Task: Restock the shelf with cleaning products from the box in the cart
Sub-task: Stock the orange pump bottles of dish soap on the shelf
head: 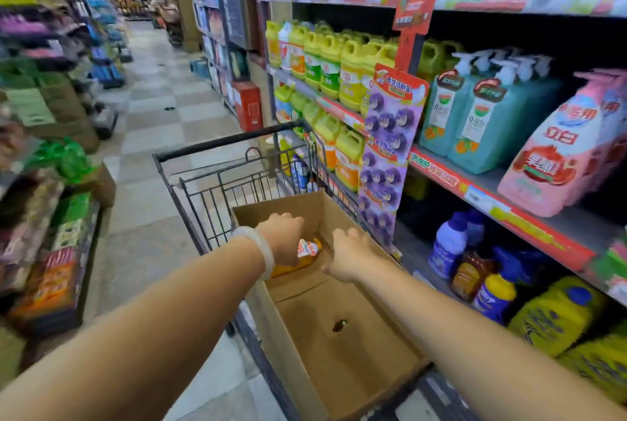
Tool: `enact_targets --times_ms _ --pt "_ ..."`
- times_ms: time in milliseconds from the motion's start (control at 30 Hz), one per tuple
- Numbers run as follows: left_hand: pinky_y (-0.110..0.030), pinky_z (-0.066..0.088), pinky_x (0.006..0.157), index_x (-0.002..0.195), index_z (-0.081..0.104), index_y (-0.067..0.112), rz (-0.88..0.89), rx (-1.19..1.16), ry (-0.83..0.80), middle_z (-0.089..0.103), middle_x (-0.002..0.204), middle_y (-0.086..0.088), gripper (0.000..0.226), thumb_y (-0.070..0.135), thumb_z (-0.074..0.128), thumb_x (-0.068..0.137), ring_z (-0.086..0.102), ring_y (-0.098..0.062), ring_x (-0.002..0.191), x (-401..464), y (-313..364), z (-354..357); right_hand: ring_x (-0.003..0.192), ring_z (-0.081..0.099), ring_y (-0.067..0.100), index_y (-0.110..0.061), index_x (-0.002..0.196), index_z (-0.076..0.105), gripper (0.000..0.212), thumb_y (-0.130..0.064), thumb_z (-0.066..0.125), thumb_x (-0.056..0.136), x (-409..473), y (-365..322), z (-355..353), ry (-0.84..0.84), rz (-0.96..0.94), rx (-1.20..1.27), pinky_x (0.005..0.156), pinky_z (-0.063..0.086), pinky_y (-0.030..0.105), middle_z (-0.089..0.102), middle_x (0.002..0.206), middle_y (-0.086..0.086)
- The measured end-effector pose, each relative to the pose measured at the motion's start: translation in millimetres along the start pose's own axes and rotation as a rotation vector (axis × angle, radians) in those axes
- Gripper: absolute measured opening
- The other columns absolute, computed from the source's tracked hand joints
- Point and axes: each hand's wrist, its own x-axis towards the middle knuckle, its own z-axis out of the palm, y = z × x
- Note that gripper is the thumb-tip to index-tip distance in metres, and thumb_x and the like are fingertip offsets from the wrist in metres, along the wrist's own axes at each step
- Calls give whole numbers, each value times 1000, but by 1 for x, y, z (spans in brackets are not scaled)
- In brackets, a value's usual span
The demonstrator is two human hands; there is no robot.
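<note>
An open cardboard box [339, 346] sits in a black wire cart [217, 145]. At its far end lies an orange bottle [307, 251] with a red and white label. My left hand [283, 237], with a pale bangle on the wrist, reaches down onto that bottle; whether its fingers grip the bottle is hidden. My right hand [349, 254] hovers beside it over the box's right wall, fingers relaxed and holding nothing. The shelf [481, 190] on the right holds yellow detergent jugs [349, 78], teal pump bottles [475, 111] and pink bottles [556, 156].
A purple hanging display strip [386, 149] hangs between cart and shelf. Blue and yellow bottles [495, 295] fill the bottom shelf. Goods and boxes [61, 251] line the left side of the tiled aisle [152, 108]. A red cabinet [249, 105] stands ahead on the right.
</note>
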Motion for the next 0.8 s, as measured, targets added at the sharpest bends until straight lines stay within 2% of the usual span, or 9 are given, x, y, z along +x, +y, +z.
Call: enact_targets --times_ms 167,300,533,633,733,800 --pt "-38 44 103 143 33 12 -15 -7 -67 43 139 -11 71 30 67 84 44 -28 126 62 -16 19 136 25 34 -12 139 31 65 -38 61 87 61 12 24 -54 77 43 108 32 43 27 145 12" --pt "-35 42 103 143 33 13 -2 -23 -146 45 138 -10 68 30 65 86 45 -27 125 109 -35 37 139 23 35 -10 144 25 71 -37 60 89 106 20 50 -163 192 110 111 32 45 21 150 13" --pt "-36 46 100 138 40 17 23 -39 -361 50 132 -8 67 35 68 80 52 -26 120 219 -86 86 139 32 28 -9 146 25 73 -33 62 88 199 14 108 -281 367 394 113 31 37 31 150 11" --pt "-35 47 98 133 45 18 70 -11 -476 54 128 -5 64 40 70 78 54 -25 117 275 -110 113 137 36 27 -9 145 26 79 -35 67 83 249 -2 141 -296 527 534 111 35 37 33 150 12" --pt "-33 47 94 129 46 17 81 1 -562 57 126 -4 63 42 71 77 56 -25 115 318 -124 135 135 39 27 -8 145 26 72 -38 60 89 283 -13 159 -306 612 566 110 35 32 37 147 11" --pt "-34 46 97 132 44 14 110 30 -596 54 129 -6 62 39 69 81 54 -25 118 341 -127 151 137 36 26 -9 146 24 67 -39 53 93 303 -17 171 -313 634 611 109 32 30 35 150 11"
